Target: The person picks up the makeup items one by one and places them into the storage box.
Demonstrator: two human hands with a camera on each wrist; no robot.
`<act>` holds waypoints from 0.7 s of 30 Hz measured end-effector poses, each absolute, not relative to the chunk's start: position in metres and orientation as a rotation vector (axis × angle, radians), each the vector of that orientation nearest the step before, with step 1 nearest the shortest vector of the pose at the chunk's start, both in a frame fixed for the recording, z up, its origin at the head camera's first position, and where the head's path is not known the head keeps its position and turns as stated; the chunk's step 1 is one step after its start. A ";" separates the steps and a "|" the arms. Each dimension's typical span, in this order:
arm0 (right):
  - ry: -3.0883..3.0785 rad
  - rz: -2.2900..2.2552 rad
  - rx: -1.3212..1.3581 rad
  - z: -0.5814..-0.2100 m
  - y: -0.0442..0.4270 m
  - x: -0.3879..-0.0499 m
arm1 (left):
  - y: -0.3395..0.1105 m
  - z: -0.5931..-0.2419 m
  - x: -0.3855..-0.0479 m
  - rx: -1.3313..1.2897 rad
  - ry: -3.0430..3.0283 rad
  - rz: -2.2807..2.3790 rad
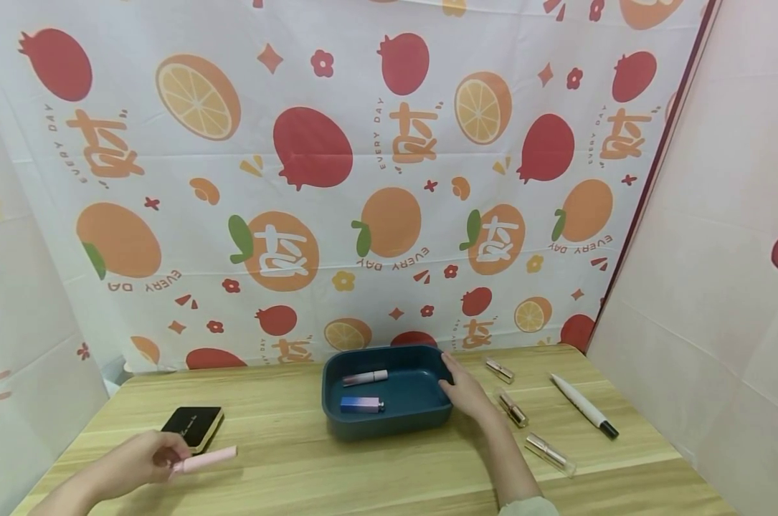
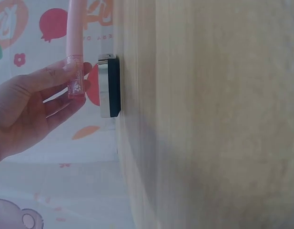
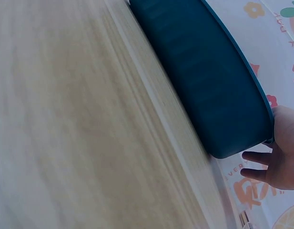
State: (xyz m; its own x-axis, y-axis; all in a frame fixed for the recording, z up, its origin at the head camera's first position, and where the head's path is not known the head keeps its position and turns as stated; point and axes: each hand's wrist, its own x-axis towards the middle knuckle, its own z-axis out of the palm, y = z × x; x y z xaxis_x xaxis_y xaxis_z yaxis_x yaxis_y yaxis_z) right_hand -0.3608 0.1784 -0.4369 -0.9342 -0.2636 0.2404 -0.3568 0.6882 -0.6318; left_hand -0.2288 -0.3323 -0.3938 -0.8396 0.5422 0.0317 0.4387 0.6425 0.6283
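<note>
1. Left grip (image 1: pixel 146 459): clamped on a slim, smooth pink tube (image 1: pixel 204 459), clear-ended, above the wood-grained bench (image 1: pixel 272 480).
2. Just beyond it: flat black case (image 1: pixel 193 424).
3. Right grip (image 1: pixel 467 394): clamped on the side of a rounded-rectangular dark-teal bin (image 1: pixel 389 428).
4. Inside, left of that grip: whitish tube (image 1: pixel 366 378), blue-to-pink tube (image 1: pixel 361 405).

On the table (image 1: pixel 285 476), a tube (image 1: pixel 211 459) is in the fingers of the left hand (image 1: pixel 142 459), and a case (image 1: pixel 195 424) lies just behind them. To their right is the box (image 1: pixel 389 428), with two other tubes (image 1: pixel 361 405) inside. The fingers of the right hand (image 1: pixel 466 394) touch its right end; to their right lie three lipsticks (image 1: pixel 550 454), then a pen (image 1: pixel 584 406).
</note>
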 end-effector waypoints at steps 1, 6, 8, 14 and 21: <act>-2.765 1.079 0.511 -0.437 0.178 -0.361 | -0.332 -0.394 -0.229 0.808 2.698 0.975; -2.770 1.077 0.509 -0.437 0.178 -0.360 | -0.329 -0.391 -0.229 0.815 2.671 1.015; -2.771 1.071 0.509 -0.437 0.178 -0.360 | -0.327 -0.390 -0.229 0.803 2.670 1.017; -2.768 1.068 0.511 -0.437 0.178 -0.360 | -0.321 -0.387 -0.230 0.725 2.692 0.986; -2.769 1.082 0.504 -0.436 0.178 -0.360 | -0.315 -0.384 -0.231 0.760 2.780 0.917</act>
